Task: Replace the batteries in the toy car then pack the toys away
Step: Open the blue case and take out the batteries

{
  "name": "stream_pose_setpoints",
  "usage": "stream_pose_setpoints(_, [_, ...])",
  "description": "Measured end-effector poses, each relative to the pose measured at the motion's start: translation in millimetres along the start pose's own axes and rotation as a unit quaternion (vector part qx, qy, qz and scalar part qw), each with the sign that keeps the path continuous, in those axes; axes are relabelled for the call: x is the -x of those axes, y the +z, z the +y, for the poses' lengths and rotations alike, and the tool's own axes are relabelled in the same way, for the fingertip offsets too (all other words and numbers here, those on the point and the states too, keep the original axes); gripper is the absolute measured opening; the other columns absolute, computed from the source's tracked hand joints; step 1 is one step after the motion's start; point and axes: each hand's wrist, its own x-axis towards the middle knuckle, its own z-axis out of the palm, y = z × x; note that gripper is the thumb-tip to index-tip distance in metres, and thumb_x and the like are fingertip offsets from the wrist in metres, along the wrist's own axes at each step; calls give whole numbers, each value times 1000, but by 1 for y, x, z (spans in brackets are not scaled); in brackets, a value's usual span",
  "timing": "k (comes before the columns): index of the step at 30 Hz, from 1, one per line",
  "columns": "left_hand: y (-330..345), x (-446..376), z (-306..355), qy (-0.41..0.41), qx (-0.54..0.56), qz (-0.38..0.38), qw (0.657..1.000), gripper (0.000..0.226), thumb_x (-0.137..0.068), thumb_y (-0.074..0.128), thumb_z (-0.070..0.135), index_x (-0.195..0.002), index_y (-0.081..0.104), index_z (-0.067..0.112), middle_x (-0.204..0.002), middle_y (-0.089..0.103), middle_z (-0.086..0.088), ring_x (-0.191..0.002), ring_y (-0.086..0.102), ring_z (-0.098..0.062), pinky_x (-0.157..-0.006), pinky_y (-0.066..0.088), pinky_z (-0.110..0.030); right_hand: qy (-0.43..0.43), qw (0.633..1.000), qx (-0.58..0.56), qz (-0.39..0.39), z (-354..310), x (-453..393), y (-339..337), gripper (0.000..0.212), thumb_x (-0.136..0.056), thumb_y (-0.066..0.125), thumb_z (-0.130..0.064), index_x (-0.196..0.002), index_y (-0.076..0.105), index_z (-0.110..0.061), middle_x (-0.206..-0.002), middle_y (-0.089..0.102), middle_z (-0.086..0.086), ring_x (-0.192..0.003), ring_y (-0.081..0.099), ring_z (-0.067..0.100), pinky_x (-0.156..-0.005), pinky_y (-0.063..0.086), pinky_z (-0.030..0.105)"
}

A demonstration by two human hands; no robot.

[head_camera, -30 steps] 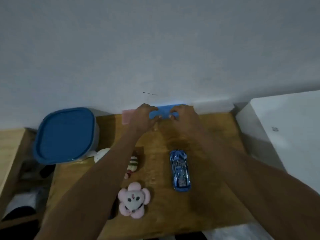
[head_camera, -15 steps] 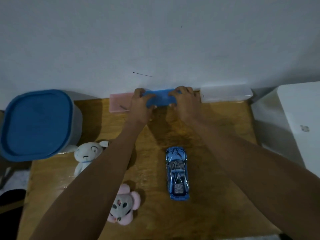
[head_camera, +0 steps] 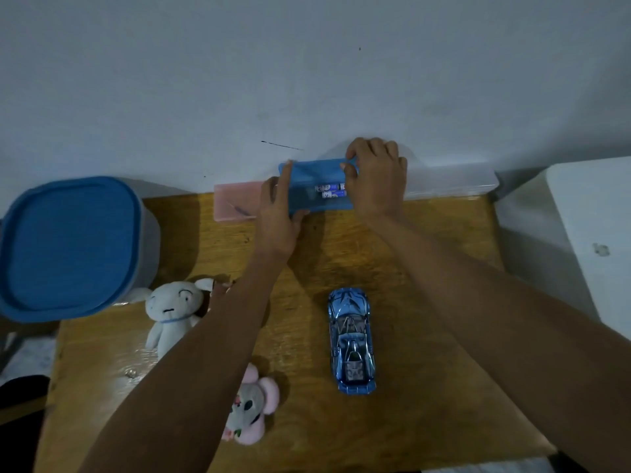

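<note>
A translucent blue case point(head_camera: 316, 172) stands at the table's far edge against the wall, its lid raised. Two batteries point(head_camera: 330, 191) lie inside it. My left hand point(head_camera: 278, 213) holds the case's left end, thumb under the front edge. My right hand point(head_camera: 377, 175) pinches the lid at its right end. A shiny blue toy car point(head_camera: 351, 339) sits in the middle of the wooden table point(head_camera: 426, 421), nose toward the wall, apart from both hands.
A pink case point(head_camera: 234, 203) and a clear case point(head_camera: 450, 180) flank the blue one along the wall. A grey tub with a blue lid point(head_camera: 68, 247) stands at the left. A white plush point(head_camera: 172, 312) and a pink plush point(head_camera: 252, 407) lie beside my left forearm. A white cabinet point(head_camera: 587, 240) stands at the right.
The blue case's lid has lifted open, showing two batteries inside. My right hand has moved to the lid's right end. The camera has tilted down toward the table.
</note>
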Motion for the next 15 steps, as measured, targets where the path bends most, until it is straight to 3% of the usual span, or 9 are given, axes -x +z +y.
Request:
stream_pose_setpoints(5, [2,0,-7,9,6,3,1000,84,-95,67,11,-162,18,25,-135,50,-15,-114,51,-17,-99,45,-32,-16,999,-41,5,1,16,8,5,-88,65,-18,-92,62,-19,-86,65,0,-85,59,22,-66,46,35])
stream_pose_setpoints(7, [2,0,-10,5,21,-1,1000,86,-94,68,11,-162,19,28,-131,53,-14,-110,49,-11,-97,46,-30,-60,996,-46,-48,4,27,13,9,-91,64,-22,-99,64,-18,-92,67,2,-89,60,22,-69,49,35])
stream_pose_setpoints(10, [3,-3,-14,1,38,2,999,89,-91,72,7,-161,21,31,-125,57,-12,-110,55,-17,-95,50,-34,-96,987,-25,-129,5,35,25,27,-94,62,-30,-118,66,-16,-109,67,5,-103,60,24,-81,50,37])
stream_pose_setpoints(15, [7,-7,-23,13,54,9,998,92,-86,77,6,-160,27,30,-117,61,-12,-104,61,-21,-91,57,-43,-120,983,15,-140,8,41,35,39,-99,52,-36,-132,62,-17,-121,60,7,-112,55,26,-84,49,39])
